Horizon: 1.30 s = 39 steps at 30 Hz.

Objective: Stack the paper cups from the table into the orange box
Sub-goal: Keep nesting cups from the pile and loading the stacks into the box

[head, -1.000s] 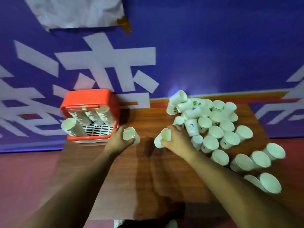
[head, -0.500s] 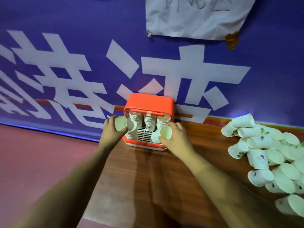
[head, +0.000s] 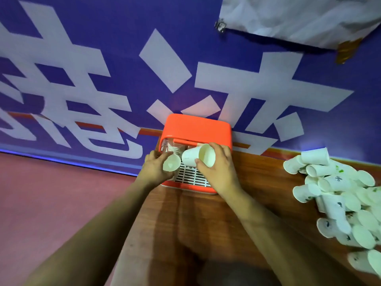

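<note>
L hand (head: 154, 171) grips cup (head: 171, 164); R hand (head: 219, 169) grips 2nd cup (head: 195, 156); both crowd orange box (head: 198, 125) just ahead; risk: cups collide, miss stacks (head: 174, 149).

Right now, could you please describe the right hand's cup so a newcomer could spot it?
Find the orange box on the wooden table, against the blue wall. Before its opening, the right hand grips a white paper cup. It is the higher one, its side wall showing; the other cup, in the left hand, shows only its mouth.
</note>
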Tool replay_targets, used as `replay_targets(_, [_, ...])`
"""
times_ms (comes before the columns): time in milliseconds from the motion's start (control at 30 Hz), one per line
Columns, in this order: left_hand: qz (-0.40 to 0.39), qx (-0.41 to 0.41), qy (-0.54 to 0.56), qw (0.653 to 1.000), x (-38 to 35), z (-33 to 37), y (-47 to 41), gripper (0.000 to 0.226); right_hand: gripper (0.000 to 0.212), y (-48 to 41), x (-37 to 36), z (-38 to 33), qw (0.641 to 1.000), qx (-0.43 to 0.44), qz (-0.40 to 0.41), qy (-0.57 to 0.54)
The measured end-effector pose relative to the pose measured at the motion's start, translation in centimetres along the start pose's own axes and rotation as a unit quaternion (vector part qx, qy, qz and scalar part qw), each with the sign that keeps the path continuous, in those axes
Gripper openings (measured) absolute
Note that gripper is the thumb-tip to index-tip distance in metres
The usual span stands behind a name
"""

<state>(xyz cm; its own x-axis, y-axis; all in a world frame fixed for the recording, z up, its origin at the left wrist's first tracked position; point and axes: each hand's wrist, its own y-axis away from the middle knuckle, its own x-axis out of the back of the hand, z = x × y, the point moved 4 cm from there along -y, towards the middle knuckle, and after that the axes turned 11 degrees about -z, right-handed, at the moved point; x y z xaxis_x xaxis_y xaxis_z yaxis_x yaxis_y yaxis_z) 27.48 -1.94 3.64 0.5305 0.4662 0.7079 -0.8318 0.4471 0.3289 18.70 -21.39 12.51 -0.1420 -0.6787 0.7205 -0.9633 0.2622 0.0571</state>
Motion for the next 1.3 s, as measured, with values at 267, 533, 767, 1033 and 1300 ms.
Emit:
replay_targets(267, [-0.049, -0.048, 0.169, 0.983, -0.2, -2.3, -0.2, 0.095, 0.071, -3.0, -4.2, -3.0, 0.997, 0.042, -0.066, 0.005])
replay_targets(533, [-0.045, 0.016, 0.360, 0.932, -0.9, -5.2, -0.3, 0.027, 0.072, -3.9, -9.4, -2.9, 0.970, 0.122, -0.157, 0.137])
replay_targets(767, [-0.039, 0.001, 0.387, 0.921, -1.2, -4.8, 0.1, 0.028, 0.077, -4.1, -11.6, -1.0, 0.973, 0.032, -0.212, 0.087])
replay_targets(1033, [-0.012, 0.017, 0.356, 0.934, -1.4, -4.9, -0.2, 0.019, 0.065, -4.1, -12.0, 1.1, 0.983, -0.058, -0.176, -0.004])
replay_targets(1300, [0.013, 0.048, 0.332, 0.942, -1.7, -4.2, 2.3, 0.029, 0.062, -1.7, -10.5, 2.7, 0.978, -0.072, -0.194, 0.016])
